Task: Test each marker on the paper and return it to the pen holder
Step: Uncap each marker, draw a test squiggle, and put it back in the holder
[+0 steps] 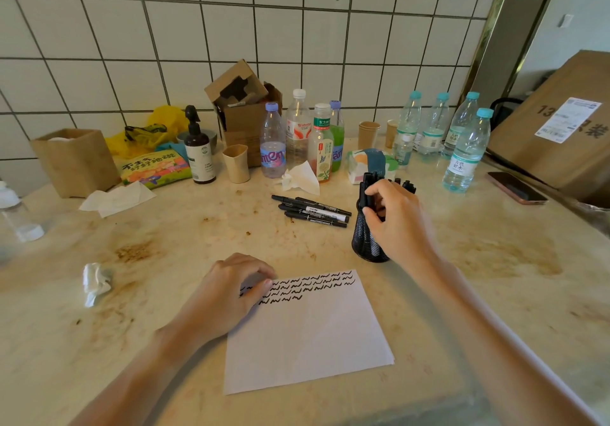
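Right hand (392, 217) at the pen holder (368, 244), seemingly pinching a marker (364, 191); left hand (231, 290) lies loosely curled on the paper (313, 336). Next: release or draw.

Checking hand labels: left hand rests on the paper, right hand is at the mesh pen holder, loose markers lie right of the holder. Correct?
One error: the loose markers lie left of the pen holder, not right. The head view shows the left hand on the paper and the right hand at the holder.
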